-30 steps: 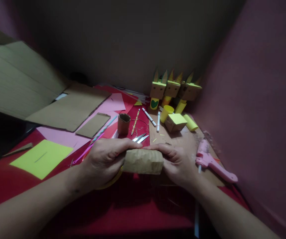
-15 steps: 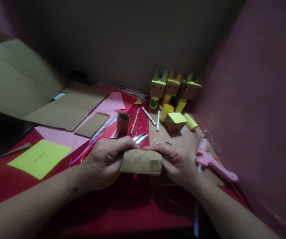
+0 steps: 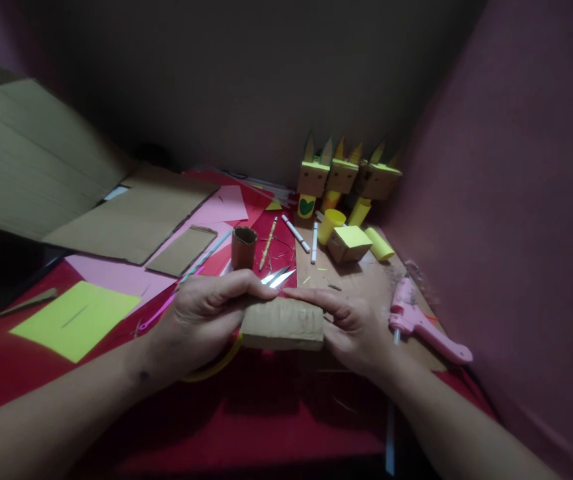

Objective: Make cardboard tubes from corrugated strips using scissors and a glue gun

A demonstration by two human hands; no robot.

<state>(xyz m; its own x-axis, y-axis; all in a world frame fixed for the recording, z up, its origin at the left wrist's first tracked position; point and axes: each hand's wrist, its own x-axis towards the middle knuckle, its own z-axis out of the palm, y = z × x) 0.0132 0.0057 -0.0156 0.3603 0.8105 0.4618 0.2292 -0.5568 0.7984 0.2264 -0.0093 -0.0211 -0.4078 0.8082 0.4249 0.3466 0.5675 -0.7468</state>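
Observation:
Between my two hands is a folded brown cardboard piece [image 3: 282,325], held above the front of the red-covered table. My left hand [image 3: 211,310] is closed on its left end, with the thumb along the top edge. On the right end my right hand [image 3: 354,327] grips it, the index finger stretched along the far edge. Just beyond the fingertips lie scissor blades [image 3: 277,277], partly hidden by my left hand. A brown cardboard tube [image 3: 244,248] stands behind my left hand.
Three cardboard figures [image 3: 314,179] stand at the back, near a yellow-topped box [image 3: 350,244]. A pink glue gun [image 3: 416,320] lies right. Yellow paper [image 3: 75,320] and cardboard sheets [image 3: 139,213] lie left. White markers [image 3: 314,243] are mid-table.
The cardboard piece has tilted slightly in my hands, showing more of its front edge. My right index finger has straightened along it. The whole view has shifted a little.

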